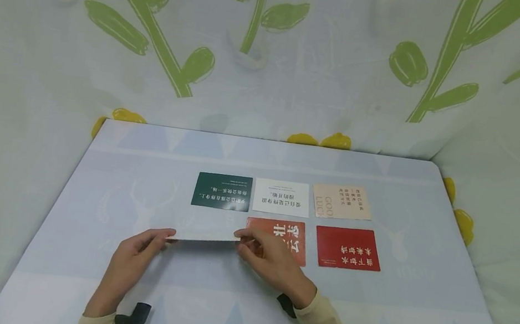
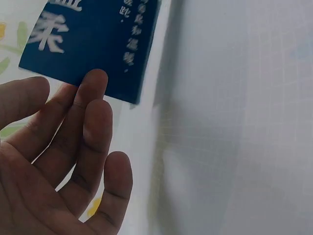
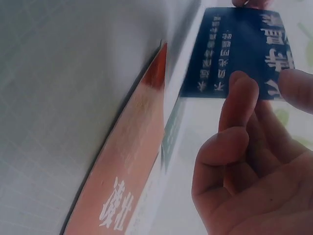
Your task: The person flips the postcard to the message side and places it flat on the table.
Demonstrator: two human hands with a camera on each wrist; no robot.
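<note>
Both hands hold one dark blue card (image 2: 98, 49) with white characters, tilted so that the head view catches it nearly edge-on. Its left end is pinched by the left hand (image 1: 137, 255) between thumb and fingers. At the opposite end, the right hand (image 1: 273, 259) grips the card (image 3: 244, 54) by its short edge, its other fingers curled below. Right beside that hand lies an orange-red card (image 1: 297, 240) with white characters, partly hidden by the fingers and thumb in the head view.
Behind the hands, a green card (image 1: 222, 191), a white card (image 1: 283, 190) and a beige card (image 1: 342, 202) lie in a row on the pale table (image 1: 76, 241). A red card (image 1: 348, 248) lies at the right. Leaf-patterned cloth (image 1: 315, 64) hangs around the table.
</note>
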